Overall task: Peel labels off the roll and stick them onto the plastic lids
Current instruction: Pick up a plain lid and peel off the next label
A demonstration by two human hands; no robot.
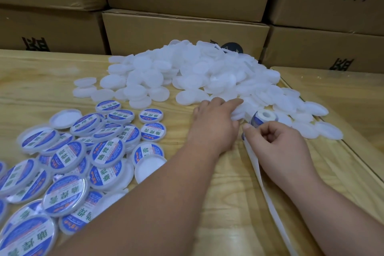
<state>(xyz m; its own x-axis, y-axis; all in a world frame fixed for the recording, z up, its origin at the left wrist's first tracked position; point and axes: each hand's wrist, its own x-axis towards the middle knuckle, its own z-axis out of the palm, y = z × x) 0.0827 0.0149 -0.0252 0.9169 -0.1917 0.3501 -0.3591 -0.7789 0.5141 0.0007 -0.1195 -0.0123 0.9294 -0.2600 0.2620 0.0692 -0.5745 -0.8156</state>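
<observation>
A big heap of plain white plastic lids (199, 72) covers the far middle of the wooden table. At the near left lies a pile of lids with blue and white labels (68, 156). The label roll (262, 118) lies on its side near the heap's front edge. Its empty white backing strip (268, 193) trails toward me. My left hand (214, 122) reaches into the heap's edge, its fingers on a white lid (239, 113). My right hand (276, 141) is curled just below the roll and pinches at the label strip there.
Stacked cardboard boxes (182, 27) with black print wall off the back of the table. The table (207, 203) has a seam and a raised edge at the right (353, 162). Bare wood shows between my arms and at the far left.
</observation>
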